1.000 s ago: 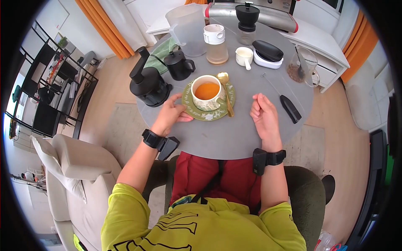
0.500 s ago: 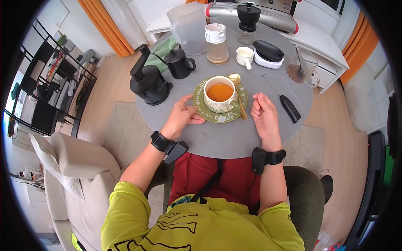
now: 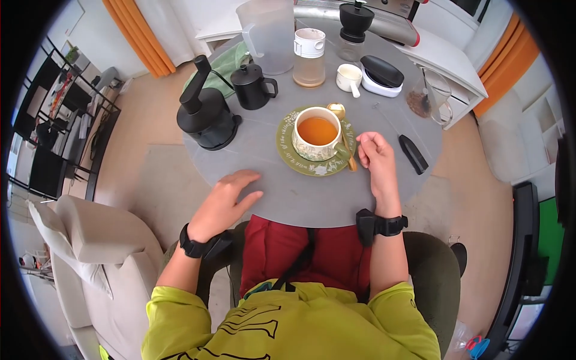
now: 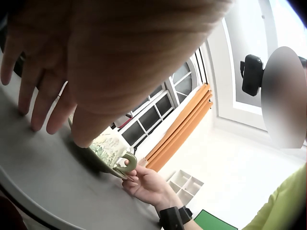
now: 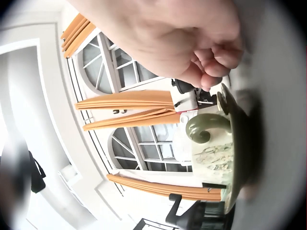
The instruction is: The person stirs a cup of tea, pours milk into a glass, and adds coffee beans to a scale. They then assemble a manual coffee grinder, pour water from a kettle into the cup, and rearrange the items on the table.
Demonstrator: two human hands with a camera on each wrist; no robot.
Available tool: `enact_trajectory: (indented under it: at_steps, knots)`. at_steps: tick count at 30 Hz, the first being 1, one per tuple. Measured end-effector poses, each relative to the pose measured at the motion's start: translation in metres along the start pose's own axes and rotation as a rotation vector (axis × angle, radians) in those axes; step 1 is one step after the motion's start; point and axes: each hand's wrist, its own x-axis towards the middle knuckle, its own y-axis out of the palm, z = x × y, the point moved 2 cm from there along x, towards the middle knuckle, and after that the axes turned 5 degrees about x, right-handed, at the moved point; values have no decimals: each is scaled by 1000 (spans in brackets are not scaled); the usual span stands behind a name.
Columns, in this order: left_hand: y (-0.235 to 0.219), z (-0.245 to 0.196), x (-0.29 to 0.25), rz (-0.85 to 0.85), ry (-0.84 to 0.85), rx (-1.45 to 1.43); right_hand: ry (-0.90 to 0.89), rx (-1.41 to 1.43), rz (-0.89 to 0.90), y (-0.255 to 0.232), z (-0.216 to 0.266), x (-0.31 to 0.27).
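A patterned cup (image 3: 317, 135) of orange-brown liquid stands on a green saucer (image 3: 321, 170), with a gold spoon (image 3: 351, 159) along the saucer's right side. Left of the saucer and nearer the body, my left hand (image 3: 219, 207) is apart from it, fingers spread and holding nothing. My right hand (image 3: 379, 165) is beside the saucer's right edge, its fingers loosely curled around nothing; contact with the rim is hard to tell. The right wrist view shows the cup's green handle (image 5: 206, 127) just below the curled fingers of the right hand (image 5: 192, 48).
Black grinder (image 3: 207, 120) and black pot (image 3: 251, 90) stand at the left. Behind are a clear pitcher (image 3: 270, 45), a glass jar with white top (image 3: 309, 66), a small white cup (image 3: 348, 79) and a scale (image 3: 382, 87). A black-handled tool (image 3: 413, 154) lies at the right.
The saucer with cup and spoon has shifted right, nearer my right hand. My left hand has come away from the saucer's left edge, moving left and towards the body.
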Motion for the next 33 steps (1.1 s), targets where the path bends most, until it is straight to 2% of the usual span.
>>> enact_trajectory:
  at_steps: [2,4,5,7,8,10,13,18,20,22,23,26,27,29,31,33]
  knots:
    - [2,9,-3,-62,101,44,-1,-83,-18,-1,2,-2]
    - [0,11,-4,-60,103,31,-54,-338,-14,-1,4,-6]
    - [-1,11,-3,-61,97,24,-53,-349,-24,-1,6,-10]
    - [-1,13,-3,-81,131,9,-16,-545,31,-1,13,-19]
    - [-1,13,-2,-105,155,9,-16,-557,25,1,17,-24]
    - [-3,15,-2,-109,162,-5,109,-415,100,9,22,-32]
    - [-5,20,-2,-99,174,17,139,-302,112,15,19,-33]
    - [-6,24,-5,-80,122,-35,123,-261,110,9,17,-29]
    - [-4,25,-4,-92,172,1,111,-273,93,4,26,-28]
    - [-3,26,-4,-98,170,1,-5,-333,67,4,44,-27]
    - [-3,26,-3,-102,170,3,-6,-334,67,2,52,-26]
    - [-4,25,-4,-105,171,-1,-172,-543,1,2,81,-27]
    - [-3,25,-4,-105,172,-2,-172,-544,1,6,91,-29]
    - [-3,26,-4,-118,178,10,-311,-854,-75,18,114,-31]
    - [-2,25,-5,-121,177,19,-338,-887,-106,33,125,-32]
    - [-2,25,-5,-127,176,29,-453,-1087,-63,42,130,-30]
